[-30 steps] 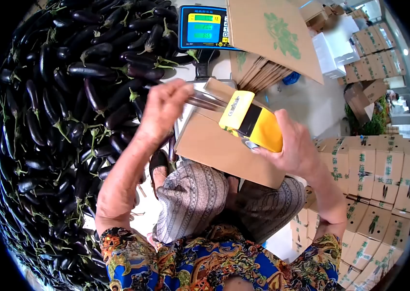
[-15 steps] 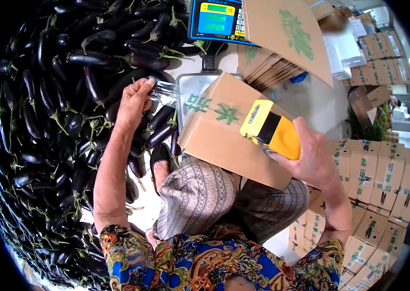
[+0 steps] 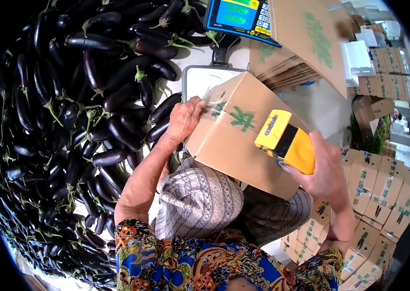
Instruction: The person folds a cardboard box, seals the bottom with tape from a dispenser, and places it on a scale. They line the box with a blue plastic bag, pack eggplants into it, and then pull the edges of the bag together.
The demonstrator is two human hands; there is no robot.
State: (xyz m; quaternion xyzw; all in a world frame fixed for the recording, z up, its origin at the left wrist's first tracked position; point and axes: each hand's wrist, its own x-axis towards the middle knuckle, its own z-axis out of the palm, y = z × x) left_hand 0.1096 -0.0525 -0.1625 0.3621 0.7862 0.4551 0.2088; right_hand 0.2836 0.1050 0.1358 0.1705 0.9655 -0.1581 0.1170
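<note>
A cardboard box point(image 3: 229, 133) with green printing rests tilted across the person's knees, one corner over the scale's pan. My left hand point(image 3: 186, 119) presses against the box's left end with bent fingers, at a strip of clear packing tape point(image 3: 209, 105). The tape runs over the edge onto the upper face. Its end is hidden under the fingers. My right hand point(image 3: 325, 167) is wrapped around a yellow tape dispenser point(image 3: 287, 140), which is held just over the right part of the box.
Eggplants point(image 3: 108, 102) cover the floor on the left in a large heap. A digital scale display point(image 3: 239, 17) stands at the top, its pan point(image 3: 197, 80) below. Flattened cartons point(image 3: 306, 43) lean behind it. Printed boxes point(image 3: 379, 189) are stacked at the right.
My left hand has moved right and down from beside the box, bringing the tape end onto the box's left end. The box now looks more turned, and the dispenser appears slightly lower and further right.
</note>
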